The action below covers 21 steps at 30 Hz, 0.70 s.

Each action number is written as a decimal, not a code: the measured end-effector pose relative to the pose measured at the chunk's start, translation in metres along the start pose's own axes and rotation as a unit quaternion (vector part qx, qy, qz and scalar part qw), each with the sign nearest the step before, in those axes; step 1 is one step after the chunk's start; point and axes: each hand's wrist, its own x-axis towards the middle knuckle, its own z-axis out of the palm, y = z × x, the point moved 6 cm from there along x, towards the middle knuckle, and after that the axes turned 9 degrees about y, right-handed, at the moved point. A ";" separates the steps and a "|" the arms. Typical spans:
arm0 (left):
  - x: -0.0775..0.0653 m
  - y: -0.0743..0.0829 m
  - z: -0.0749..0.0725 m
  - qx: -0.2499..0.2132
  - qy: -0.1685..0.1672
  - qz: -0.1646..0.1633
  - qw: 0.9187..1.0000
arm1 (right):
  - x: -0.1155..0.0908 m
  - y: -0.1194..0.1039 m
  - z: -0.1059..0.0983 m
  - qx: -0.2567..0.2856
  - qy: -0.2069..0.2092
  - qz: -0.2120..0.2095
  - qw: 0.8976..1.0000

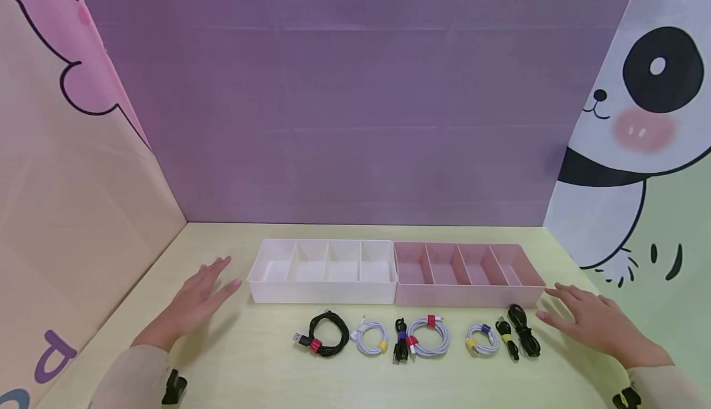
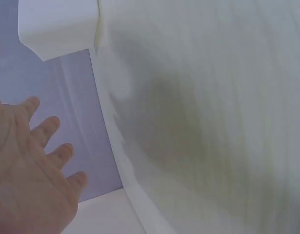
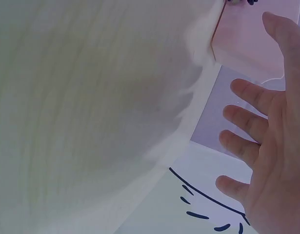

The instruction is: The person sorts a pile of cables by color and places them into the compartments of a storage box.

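My left hand (image 1: 194, 304) hovers over the table to the left of a white divided box (image 1: 322, 292), its fingers extended and holding nothing. Beyond the right end of a pink divided box (image 1: 466, 296) is my right hand (image 1: 591, 322), fingers spread, also holding nothing. A row of coiled cables lies in front of the boxes: a black USB cable (image 1: 338, 351) with a red tie, a white cable (image 1: 361, 342) with a yellow tie, a short black bundle (image 1: 400, 341), a larger white coil (image 1: 444, 338), a small white coil (image 1: 489, 350), and two black bundles (image 1: 507, 338) (image 1: 524, 329) nearest my right hand.
Both boxes stand end to end, each split into several compartments. Behind the pale wooden table (image 1: 355, 384) rises a purple backdrop (image 1: 355, 107). Side panels carry cartoon prints, including a panda (image 1: 611, 131) at right. The right wrist view shows the pink box's end close to the fingers.
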 end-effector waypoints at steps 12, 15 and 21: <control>0.004 0.006 0.007 -0.087 0.009 0.005 0.996 | -0.003 -0.007 0.005 0.071 -0.014 0.007 0.997; 0.005 0.009 0.011 -0.103 0.005 0.004 0.995 | -0.003 -0.010 0.004 0.079 -0.010 0.002 0.997; 0.009 0.014 0.018 -0.125 -0.002 0.004 0.992 | -0.005 -0.014 0.004 0.090 -0.020 0.008 0.996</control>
